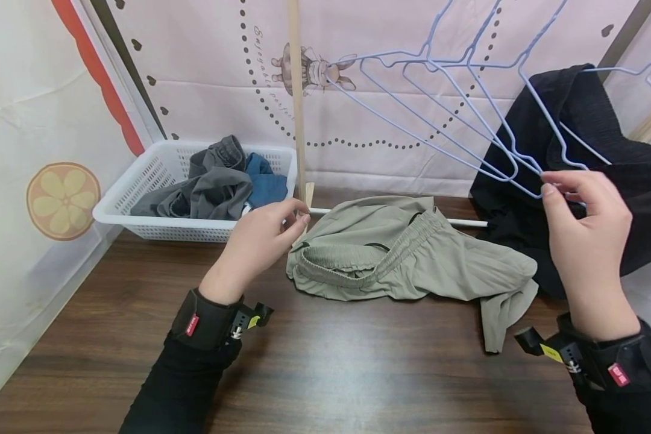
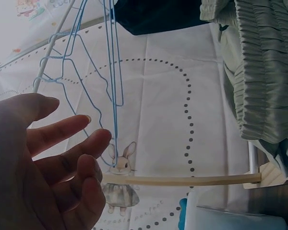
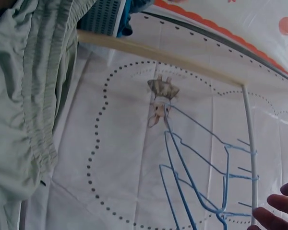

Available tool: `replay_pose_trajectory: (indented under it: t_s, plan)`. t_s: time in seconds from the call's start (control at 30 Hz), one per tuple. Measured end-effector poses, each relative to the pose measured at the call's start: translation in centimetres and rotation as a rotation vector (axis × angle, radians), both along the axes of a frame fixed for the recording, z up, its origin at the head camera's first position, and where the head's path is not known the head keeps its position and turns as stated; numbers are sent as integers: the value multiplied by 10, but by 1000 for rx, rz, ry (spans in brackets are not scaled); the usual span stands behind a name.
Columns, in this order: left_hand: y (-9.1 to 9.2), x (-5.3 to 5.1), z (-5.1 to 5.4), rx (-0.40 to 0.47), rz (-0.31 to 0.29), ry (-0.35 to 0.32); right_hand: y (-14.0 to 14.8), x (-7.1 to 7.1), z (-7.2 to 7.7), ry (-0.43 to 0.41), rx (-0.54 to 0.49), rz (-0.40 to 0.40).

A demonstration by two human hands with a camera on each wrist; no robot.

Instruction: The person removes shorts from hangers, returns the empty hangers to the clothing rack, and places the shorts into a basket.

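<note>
A pair of grey-green pants [image 1: 456, 265] with an elastic waistband lies on the table, its waist opening toward the left. My left hand [image 1: 260, 241] hovers beside the waistband's left end; in the left wrist view its fingers [image 2: 65, 163] are loosely bent and hold nothing. Several blue wire hangers [image 1: 469, 60] hang above the pants. My right hand [image 1: 591, 223] is raised by their lower right ends in the head view. Only its fingertips [image 3: 273, 218] show in the right wrist view, spread and with no hanger between them.
A white basket [image 1: 195, 224] with grey clothes [image 1: 211, 193] and a blue cloth [image 1: 266, 184] stands at the back left. Right of it rises a wooden post [image 1: 297, 108]. A black garment [image 1: 526, 132] hangs on a hanger at the right. A white bar [image 1: 469, 223] runs low behind the pants.
</note>
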State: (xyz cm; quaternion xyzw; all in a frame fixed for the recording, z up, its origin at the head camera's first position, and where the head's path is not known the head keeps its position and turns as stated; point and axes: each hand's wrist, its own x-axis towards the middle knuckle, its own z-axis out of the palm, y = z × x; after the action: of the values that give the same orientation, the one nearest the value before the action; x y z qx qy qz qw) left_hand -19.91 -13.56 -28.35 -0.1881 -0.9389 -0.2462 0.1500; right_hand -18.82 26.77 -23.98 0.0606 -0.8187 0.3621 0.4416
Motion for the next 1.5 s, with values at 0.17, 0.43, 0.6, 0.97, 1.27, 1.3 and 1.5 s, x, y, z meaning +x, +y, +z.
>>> replay_pose_trajectory:
  t_s: [0.17,0.43,0.6,0.97,1.27,1.3,1.5]
  plan:
    - [-1,-3,-4,-11,-2,-60,-8,6,-10,-39,20,115]
    - [-2,-13,-22,-61,-44,-172,-21,4,-32,-217,220,222]
    - [2,-18,-32,-100,-65,-209,-26,-3,-45,-378,310,282]
    - [11,-24,-54,-301,-129,-276,-33,-15,-55,-639,431,369]
    - [9,-30,-67,-357,-160,-356,-37,-17,-62,-793,489,441]
    - [9,-31,-69,-367,-166,-359,-38,-18,-62,-794,496,452]
    - [11,-36,-80,-417,-183,-364,-41,-20,-66,-794,552,495]
